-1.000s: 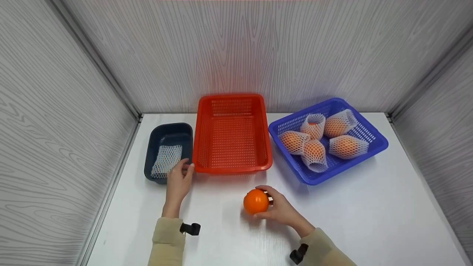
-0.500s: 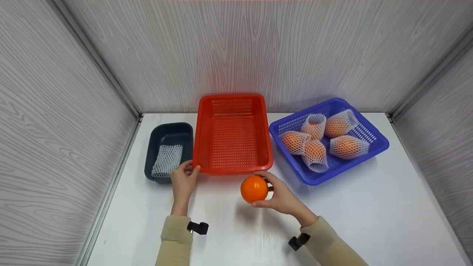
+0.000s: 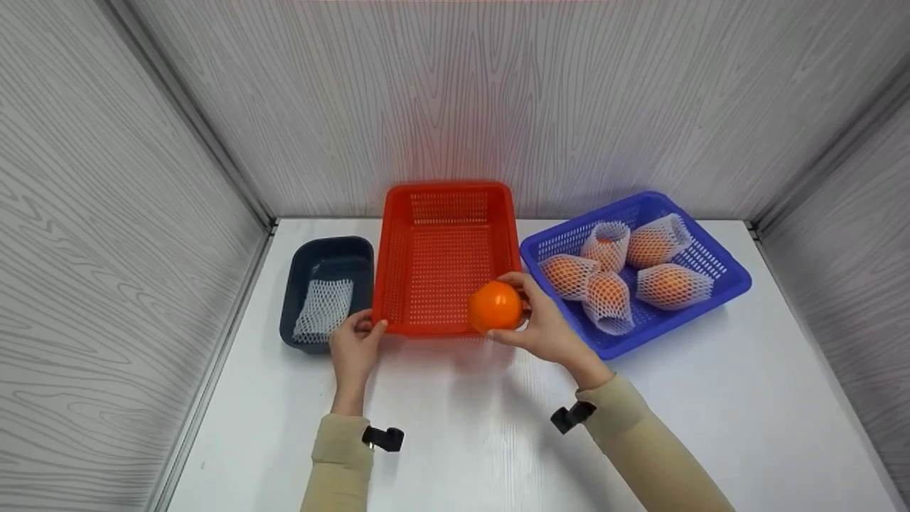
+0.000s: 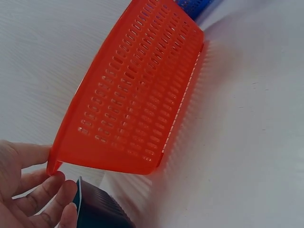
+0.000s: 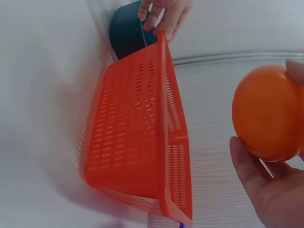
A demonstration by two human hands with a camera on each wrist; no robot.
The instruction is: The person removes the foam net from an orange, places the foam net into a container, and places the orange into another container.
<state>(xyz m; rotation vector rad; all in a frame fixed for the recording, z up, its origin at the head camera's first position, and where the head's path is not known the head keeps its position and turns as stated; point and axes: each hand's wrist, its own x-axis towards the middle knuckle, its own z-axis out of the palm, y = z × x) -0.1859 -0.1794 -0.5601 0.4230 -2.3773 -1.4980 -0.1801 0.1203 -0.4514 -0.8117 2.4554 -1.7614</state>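
My right hand (image 3: 544,323) holds a smooth, shiny orange (image 3: 495,307), thumb on the near side and fingers round the far side. In the head view the fruit overlaps the near right part of a red slotted basket (image 3: 444,328); in the right wrist view the orange (image 5: 268,113) is raised beyond the basket's rim. At the basket's near left corner my left hand (image 3: 355,348) pinches the rim, thumb on top and fingers beneath, as the left wrist view shows of the hand (image 4: 28,190). No fruit shows inside the red basket.
A dark blue-green tub (image 3: 293,284) with white foam netting (image 3: 323,309) stands left of the red basket. To the right, an angled blue basket (image 3: 668,334) holds several oranges in white foam nets (image 3: 674,286). Wood-grain walls (image 3: 455,107) enclose the white table (image 3: 441,441).
My right hand has lifted the orange off the table and carried it forward over the red basket's near edge. My left hand has shifted slightly right onto the basket's corner and grips it.
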